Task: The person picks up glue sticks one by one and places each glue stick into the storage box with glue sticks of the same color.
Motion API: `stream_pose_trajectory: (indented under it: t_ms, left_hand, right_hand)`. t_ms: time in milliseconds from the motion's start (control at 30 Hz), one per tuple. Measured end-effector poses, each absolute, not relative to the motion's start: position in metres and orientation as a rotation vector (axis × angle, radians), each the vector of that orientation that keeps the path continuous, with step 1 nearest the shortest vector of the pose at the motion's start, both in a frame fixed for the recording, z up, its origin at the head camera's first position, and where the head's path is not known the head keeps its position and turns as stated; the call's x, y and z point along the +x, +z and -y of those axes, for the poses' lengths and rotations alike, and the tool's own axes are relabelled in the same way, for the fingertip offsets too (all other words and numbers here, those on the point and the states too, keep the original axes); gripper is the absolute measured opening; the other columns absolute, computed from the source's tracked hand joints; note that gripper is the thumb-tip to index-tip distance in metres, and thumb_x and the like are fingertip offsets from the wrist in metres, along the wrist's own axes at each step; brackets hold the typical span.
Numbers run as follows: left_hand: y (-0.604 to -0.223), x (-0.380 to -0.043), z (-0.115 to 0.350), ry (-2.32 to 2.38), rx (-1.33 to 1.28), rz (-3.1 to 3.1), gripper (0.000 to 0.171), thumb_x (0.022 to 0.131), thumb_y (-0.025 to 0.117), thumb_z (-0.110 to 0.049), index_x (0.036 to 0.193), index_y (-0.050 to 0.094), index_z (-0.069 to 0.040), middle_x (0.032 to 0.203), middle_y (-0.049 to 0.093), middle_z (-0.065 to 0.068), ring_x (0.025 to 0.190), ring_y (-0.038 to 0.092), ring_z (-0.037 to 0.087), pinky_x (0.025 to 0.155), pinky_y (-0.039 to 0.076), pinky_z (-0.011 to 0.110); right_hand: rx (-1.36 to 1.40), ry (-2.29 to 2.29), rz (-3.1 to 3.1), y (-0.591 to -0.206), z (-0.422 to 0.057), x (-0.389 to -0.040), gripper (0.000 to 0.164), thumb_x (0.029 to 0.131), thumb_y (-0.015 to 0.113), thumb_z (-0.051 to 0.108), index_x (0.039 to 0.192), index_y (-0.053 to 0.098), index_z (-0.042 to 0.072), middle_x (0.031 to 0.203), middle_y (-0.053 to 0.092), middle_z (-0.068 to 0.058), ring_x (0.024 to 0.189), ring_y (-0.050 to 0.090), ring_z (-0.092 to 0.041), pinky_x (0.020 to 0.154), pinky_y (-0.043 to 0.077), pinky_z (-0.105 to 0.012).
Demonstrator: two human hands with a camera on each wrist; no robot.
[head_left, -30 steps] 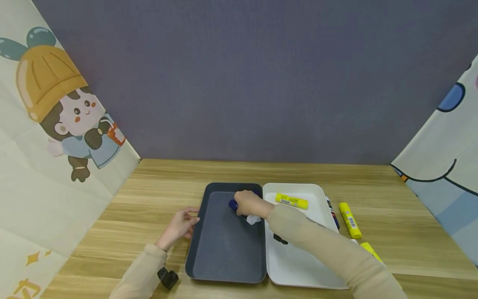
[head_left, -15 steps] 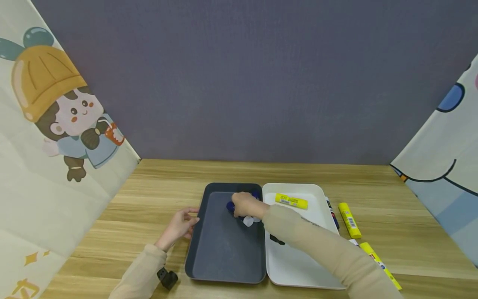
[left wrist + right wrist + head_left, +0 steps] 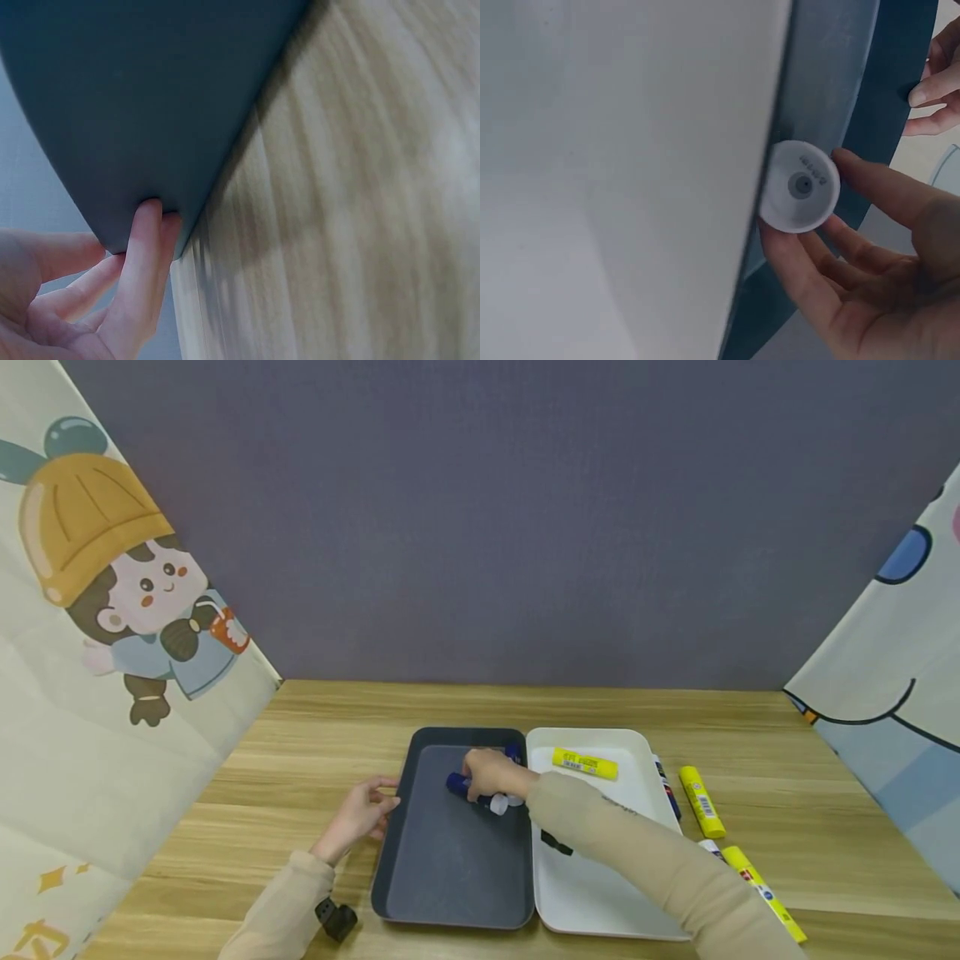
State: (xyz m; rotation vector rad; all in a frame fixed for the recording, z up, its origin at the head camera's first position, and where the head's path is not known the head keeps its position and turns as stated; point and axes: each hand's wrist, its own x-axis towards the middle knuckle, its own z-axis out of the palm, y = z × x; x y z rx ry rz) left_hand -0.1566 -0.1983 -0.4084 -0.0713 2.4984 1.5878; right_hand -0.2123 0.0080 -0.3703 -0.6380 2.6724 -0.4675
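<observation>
My right hand (image 3: 491, 772) holds a dark blue glue stick (image 3: 457, 784) between thumb and fingers, low in the dark grey tray (image 3: 450, 877). Its round white base (image 3: 784, 195) faces the camera in the right wrist view. A second blue stick (image 3: 513, 752) lies by the tray's right wall, partly hidden by that hand. My left hand (image 3: 363, 814) pinches the tray's left rim, thumb over the edge; in the left wrist view its fingers (image 3: 139, 262) press the outer wall.
Against the dark tray stands a white tray (image 3: 585, 877) holding a yellow glue stick (image 3: 585, 764). Right of it on the wooden table are another yellow glue stick (image 3: 702, 802), a long yellow stick (image 3: 765, 893) and a marker (image 3: 667, 787). A purple-grey panel (image 3: 480, 527) rises behind.
My right hand has shifted slightly left and nearer with the blue glue stick, uncovering more of it and of the second blue stick. The left hand has stayed put.
</observation>
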Motion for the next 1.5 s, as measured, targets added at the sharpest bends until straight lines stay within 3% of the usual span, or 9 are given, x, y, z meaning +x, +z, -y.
stream_pose_trajectory:
  t_ms: [167,400,600,800,900,1000,1500]
  left_hand:
    - [-0.408,-0.156,0.199,1.581,-0.069,-2.505,0.033,0.087,0.051,-0.001,0.12,0.05,0.004,0.074,0.055,0.014,0.047,0.048,0.015,0.044,0.048,0.032]
    - [-0.408,-0.155,0.199,1.584,-0.083,-2.507,0.032,0.087,0.051,-0.001,0.119,0.05,0.004,0.075,0.054,0.014,0.047,0.047,0.014,0.044,0.048,0.032]
    - [-0.408,-0.156,0.199,1.589,-0.104,-2.497,0.032,0.087,0.052,-0.001,0.119,0.051,0.003,0.075,0.054,0.014,0.047,0.048,0.014,0.044,0.048,0.032]
    - [-0.408,-0.154,0.199,1.573,-0.119,-2.513,0.032,0.086,0.052,-0.001,0.118,0.052,0.002,0.078,0.057,0.013,0.049,0.048,0.014,0.043,0.047,0.031]
    - [-0.407,-0.154,0.198,1.565,-0.124,-2.519,0.032,0.086,0.053,-0.002,0.118,0.052,0.001,0.078,0.057,0.013,0.05,0.048,0.014,0.043,0.047,0.03]
    - [-0.407,-0.154,0.198,1.562,-0.117,-2.521,0.032,0.086,0.052,-0.002,0.118,0.052,0.002,0.078,0.057,0.012,0.05,0.048,0.014,0.043,0.047,0.031]
    - [-0.408,-0.143,0.218,1.55,-0.072,-2.507,0.032,0.086,0.052,0.0,0.117,0.052,0.003,0.077,0.057,0.012,0.049,0.048,0.015,0.042,0.047,0.031]
  right_hand:
    - [-0.613,-0.507,-2.664,-0.373,-0.01,-0.212,0.034,0.07,0.073,0.008,0.102,0.062,0.001,0.104,0.061,-0.01,0.089,0.057,-0.021,0.078,0.047,-0.031]
    - [-0.65,-0.549,-2.675,-0.371,-0.014,-0.211,0.028,0.072,0.07,0.007,0.099,0.062,0.002,0.102,0.061,-0.011,0.075,0.055,-0.017,0.065,0.045,-0.027]
    - [-0.717,-0.55,-2.715,-0.365,-0.019,-0.207,0.026,0.077,0.066,0.008,0.102,0.062,0.002,0.107,0.06,-0.011,0.08,0.058,-0.019,0.069,0.046,-0.031]
    - [-0.733,-0.644,-2.698,-0.361,-0.028,-0.202,0.028,0.079,0.064,0.006,0.106,0.06,0.002,0.072,0.058,-0.004,0.053,0.046,-0.011,0.051,0.039,-0.023]
    - [-0.728,-0.672,-2.691,-0.358,-0.034,-0.2,0.027,0.079,0.063,0.006,0.105,0.06,0.002,0.065,0.053,-0.001,0.053,0.045,-0.01,0.05,0.038,-0.023]
    - [-0.715,-0.683,-2.696,-0.354,-0.041,-0.198,0.026,0.078,0.064,0.006,0.104,0.061,0.003,0.071,0.055,0.001,0.059,0.049,-0.01,0.054,0.042,-0.024]
    - [-0.607,-0.759,-2.767,-0.339,-0.063,-0.172,0.022,0.078,0.064,0.007,0.1,0.062,0.003,0.075,0.057,-0.003,0.065,0.05,-0.013,0.057,0.042,-0.025]
